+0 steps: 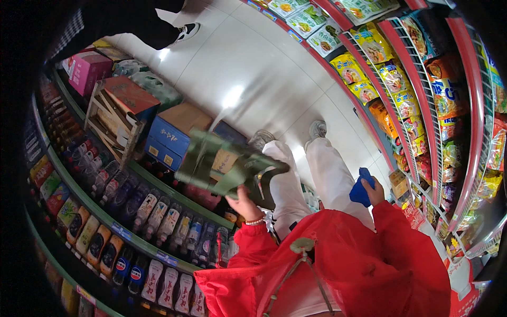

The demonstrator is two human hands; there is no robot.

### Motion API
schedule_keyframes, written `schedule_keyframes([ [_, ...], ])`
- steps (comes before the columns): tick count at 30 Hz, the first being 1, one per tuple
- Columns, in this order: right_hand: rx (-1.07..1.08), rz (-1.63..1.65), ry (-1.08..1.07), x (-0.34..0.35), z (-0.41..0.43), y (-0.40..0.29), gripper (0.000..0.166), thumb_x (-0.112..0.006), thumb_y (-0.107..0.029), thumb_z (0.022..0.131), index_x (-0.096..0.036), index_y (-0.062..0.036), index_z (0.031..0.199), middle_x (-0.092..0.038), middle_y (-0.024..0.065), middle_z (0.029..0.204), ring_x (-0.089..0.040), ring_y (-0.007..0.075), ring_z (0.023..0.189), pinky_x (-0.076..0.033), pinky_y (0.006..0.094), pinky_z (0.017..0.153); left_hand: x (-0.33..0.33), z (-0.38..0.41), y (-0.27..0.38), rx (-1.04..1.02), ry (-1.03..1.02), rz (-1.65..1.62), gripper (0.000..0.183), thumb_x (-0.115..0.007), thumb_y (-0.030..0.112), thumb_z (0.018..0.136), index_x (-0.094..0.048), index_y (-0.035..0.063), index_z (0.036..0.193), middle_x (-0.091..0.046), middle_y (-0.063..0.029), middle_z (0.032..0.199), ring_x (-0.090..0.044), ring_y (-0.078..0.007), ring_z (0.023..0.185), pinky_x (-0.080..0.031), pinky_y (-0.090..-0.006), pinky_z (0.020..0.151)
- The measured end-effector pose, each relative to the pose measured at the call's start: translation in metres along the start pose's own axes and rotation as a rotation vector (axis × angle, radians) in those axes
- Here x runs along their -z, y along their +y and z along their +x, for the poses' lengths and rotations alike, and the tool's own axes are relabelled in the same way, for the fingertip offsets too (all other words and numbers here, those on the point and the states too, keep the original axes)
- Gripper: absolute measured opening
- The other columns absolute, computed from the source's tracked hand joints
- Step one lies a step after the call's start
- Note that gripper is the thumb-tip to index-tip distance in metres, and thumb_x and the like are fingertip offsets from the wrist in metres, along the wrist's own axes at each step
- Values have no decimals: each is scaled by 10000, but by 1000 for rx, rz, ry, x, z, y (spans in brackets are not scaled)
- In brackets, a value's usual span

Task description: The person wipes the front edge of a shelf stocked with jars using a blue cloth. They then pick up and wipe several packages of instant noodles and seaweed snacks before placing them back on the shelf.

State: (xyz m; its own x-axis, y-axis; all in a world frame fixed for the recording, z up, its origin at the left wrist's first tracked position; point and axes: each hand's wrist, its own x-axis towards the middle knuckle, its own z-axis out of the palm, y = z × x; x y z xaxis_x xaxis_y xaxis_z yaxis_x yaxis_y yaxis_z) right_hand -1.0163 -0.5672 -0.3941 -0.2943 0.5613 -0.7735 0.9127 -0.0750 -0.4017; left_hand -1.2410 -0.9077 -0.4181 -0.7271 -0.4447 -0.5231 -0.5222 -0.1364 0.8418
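In the head view, my left hand [244, 203] grips the edge of a dark green folding stool or frame [225, 158], which is blurred and held up beside my left leg. What exactly it is cannot be told. My right hand [374, 191] holds a bunched blue cloth [361, 188] in front of my right thigh. Bottled drinks [158, 218] stand on the shelves to the left. Below the green object, parts of cardboard boxes show through its opening.
Green-edged drink shelves [119, 232] curve along the left. Blue cartons [168, 140], a wooden crate [115, 119] and wrapped bottles [154, 85] stand at their foot. Red-edged shelves [427, 107] with packaged food line the right. Another person's shoe [188, 32] is on the tiled floor [245, 59].
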Motion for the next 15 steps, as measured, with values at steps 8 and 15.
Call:
schedule_keyframes([
  [8,-64,149,19,35,30,27,387,-670,-381,850,-627,-37,1021,-632,42,867,-567,111,770,-470,256,715,-120,78,-86,-76,-479,781,362,-714,314,803,-609,3,956,-674,-133,834,-634,-215,750,-483,-338,677],
  [15,-32,229,-24,43,95,68,337,-682,-314,852,-649,-25,1023,-639,38,874,-576,107,771,-471,247,708,-196,16,-143,-126,-801,1140,390,-685,440,759,-579,98,914,-643,-165,864,-613,-380,824,-466,-456,689],
])
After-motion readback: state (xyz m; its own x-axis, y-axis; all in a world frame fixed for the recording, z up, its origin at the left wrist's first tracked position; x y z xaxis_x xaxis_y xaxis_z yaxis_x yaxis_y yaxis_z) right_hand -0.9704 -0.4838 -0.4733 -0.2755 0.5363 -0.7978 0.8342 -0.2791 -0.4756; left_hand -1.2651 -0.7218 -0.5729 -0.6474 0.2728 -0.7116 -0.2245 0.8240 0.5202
